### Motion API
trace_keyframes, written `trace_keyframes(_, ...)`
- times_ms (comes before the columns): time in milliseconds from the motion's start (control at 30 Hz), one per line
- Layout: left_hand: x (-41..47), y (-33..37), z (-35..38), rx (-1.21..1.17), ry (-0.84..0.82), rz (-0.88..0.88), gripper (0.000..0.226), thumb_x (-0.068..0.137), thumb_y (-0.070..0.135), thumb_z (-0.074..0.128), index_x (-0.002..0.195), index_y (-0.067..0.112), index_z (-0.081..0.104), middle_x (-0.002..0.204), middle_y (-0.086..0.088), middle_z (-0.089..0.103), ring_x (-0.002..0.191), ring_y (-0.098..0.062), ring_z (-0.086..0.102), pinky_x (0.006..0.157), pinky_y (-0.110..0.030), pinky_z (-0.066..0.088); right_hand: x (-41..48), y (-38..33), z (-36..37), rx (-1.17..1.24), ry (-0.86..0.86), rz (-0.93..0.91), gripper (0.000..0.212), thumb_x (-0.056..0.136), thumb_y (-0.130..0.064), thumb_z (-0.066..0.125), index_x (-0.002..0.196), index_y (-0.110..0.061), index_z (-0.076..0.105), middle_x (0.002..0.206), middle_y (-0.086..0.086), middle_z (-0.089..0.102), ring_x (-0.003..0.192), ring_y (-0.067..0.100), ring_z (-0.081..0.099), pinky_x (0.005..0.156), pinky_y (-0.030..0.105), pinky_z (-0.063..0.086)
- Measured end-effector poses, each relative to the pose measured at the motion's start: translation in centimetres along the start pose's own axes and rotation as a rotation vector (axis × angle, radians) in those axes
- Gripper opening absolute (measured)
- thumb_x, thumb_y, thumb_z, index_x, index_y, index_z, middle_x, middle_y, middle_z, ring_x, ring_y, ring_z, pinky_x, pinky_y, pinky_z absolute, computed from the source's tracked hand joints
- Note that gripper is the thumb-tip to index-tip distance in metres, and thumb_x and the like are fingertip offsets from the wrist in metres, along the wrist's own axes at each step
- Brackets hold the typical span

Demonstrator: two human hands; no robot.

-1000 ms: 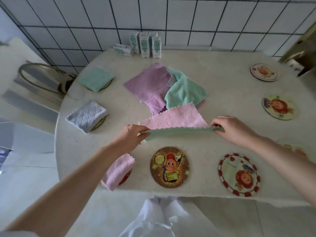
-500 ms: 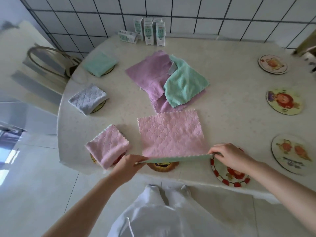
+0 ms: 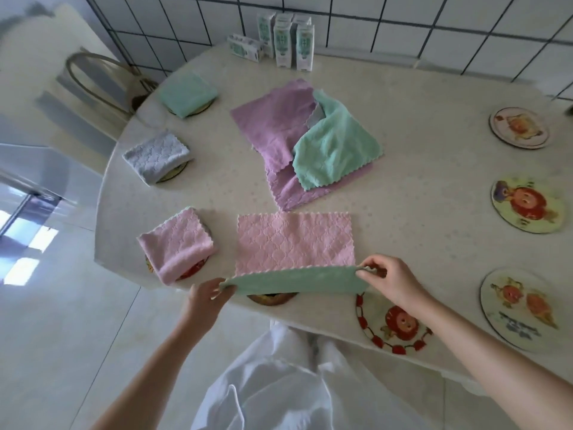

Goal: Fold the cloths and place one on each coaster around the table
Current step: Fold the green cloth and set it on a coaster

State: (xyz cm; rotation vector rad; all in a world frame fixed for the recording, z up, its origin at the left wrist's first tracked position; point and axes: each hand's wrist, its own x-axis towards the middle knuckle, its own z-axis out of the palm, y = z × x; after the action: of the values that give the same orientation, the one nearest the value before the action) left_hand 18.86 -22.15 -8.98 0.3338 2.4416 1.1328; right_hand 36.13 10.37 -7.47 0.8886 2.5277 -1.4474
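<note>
A pink cloth with a green underside [image 3: 294,243] lies flat at the table's near edge. My left hand [image 3: 206,297] pinches its near left corner and my right hand [image 3: 387,282] its near right corner, lifting that edge so the green side shows. It half covers a brown coaster [image 3: 273,298]. Folded cloths rest on three coasters at the left: pink [image 3: 176,245], grey [image 3: 156,156], green [image 3: 187,93]. A loose heap of purple cloths [image 3: 273,122] and a green cloth [image 3: 335,147] sits mid-table.
Bare coasters lie at the right: red-ringed [image 3: 392,324], near right [image 3: 521,308], yellow [image 3: 527,206], far one [image 3: 519,127]. Small cartons [image 3: 286,40] stand by the tiled wall. A chair [image 3: 93,76] is beyond the table's left edge.
The cloth held by both hands has been drawn toward me and laid out flat at the near edge. Its near edge is now lifted higher, showing more green.
</note>
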Motion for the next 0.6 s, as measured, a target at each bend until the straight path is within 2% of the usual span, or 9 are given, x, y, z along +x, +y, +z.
trace_keyframes(67,1.7,1.0,0.2,-0.116,0.033,-0.067,0.03,0.081,0.002,0.07,0.067,0.028,0.066,0.057,0.01,0.06,0.054,0.003,0.048,0.053,-0.011,0.037,1.7,-0.2,-0.1,0.073,0.059,0.036,0.006,0.083,-0.022,0.07,0.079,-0.019,0.066,0.071,-0.001,0.065,0.064,0.011,0.056,0.063,0.026,0.044)
trace_keyframes(100,2.6,1.4,0.3,-0.184,0.041,-0.127,0.03,0.082,0.005,0.07,0.067,0.03,0.067,0.061,0.006,0.061,0.056,0.001,0.049,0.057,-0.016,0.041,2.6,-0.3,-0.1,0.094,0.081,0.052,0.006,0.084,-0.022,0.068,0.08,-0.018,0.067,0.071,0.001,0.064,0.064,0.012,0.056,0.062,0.027,0.044)
trace_keyframes(200,5.7,2.4,0.6,-0.347,0.035,-0.301,0.02,0.085,0.017,0.069,0.069,0.028,0.073,0.079,-0.01,0.07,0.073,-0.022,0.061,0.076,-0.046,0.054,5.3,-0.2,0.4,0.152,0.142,0.131,0.007,0.089,-0.017,0.061,0.09,-0.015,0.068,0.08,0.011,0.068,0.076,0.029,0.063,0.072,0.042,0.054)
trace_keyframes(267,7.7,3.0,0.9,-0.417,0.025,-0.381,0.013,0.087,0.017,0.066,0.077,0.021,0.074,0.088,-0.014,0.073,0.083,-0.032,0.067,0.084,-0.055,0.052,7.0,-0.3,0.7,0.177,0.174,0.201,0.012,0.091,-0.014,0.058,0.099,-0.013,0.067,0.085,0.012,0.068,0.08,0.03,0.064,0.077,0.044,0.055)
trace_keyframes(333,9.4,3.5,1.3,-0.398,0.019,-0.434,0.012,0.087,0.018,0.064,0.078,0.02,0.072,0.09,-0.015,0.072,0.091,-0.038,0.067,0.084,-0.057,0.053,8.4,-0.4,0.9,0.174,0.204,0.254,0.012,0.091,-0.015,0.057,0.097,-0.013,0.067,0.082,0.011,0.067,0.075,0.025,0.06,0.073,0.035,0.051)
trace_keyframes(400,10.7,3.4,1.6,-0.346,0.016,-0.459,0.015,0.086,0.02,0.064,0.072,0.022,0.07,0.09,-0.018,0.071,0.088,-0.038,0.066,0.083,-0.057,0.053,9.6,-0.5,1.0,0.175,0.238,0.288,0.009,0.09,-0.017,0.058,0.088,-0.016,0.066,0.076,0.008,0.065,0.071,0.022,0.058,0.069,0.033,0.047)
trace_keyframes(500,12.3,2.9,1.8,-0.299,0.027,-0.493,0.017,0.086,0.019,0.065,0.069,0.02,0.069,0.088,-0.02,0.071,0.075,-0.03,0.064,0.078,-0.057,0.053,11.1,-0.6,1.4,0.164,0.258,0.327,0.009,0.09,-0.018,0.057,0.091,-0.018,0.066,0.078,0.005,0.066,0.076,0.025,0.062,0.075,0.039,0.052)
trace_keyframes(600,13.5,3.0,1.9,-0.269,0.038,-0.531,0.015,0.085,0.021,0.066,0.07,0.022,0.069,0.085,-0.014,0.072,0.076,-0.034,0.066,0.074,-0.056,0.056,12.1,-0.3,1.7,0.15,0.231,0.363,0.014,0.09,-0.019,0.058,0.101,-0.018,0.066,0.082,0.002,0.067,0.081,0.026,0.066,0.08,0.048,0.056)
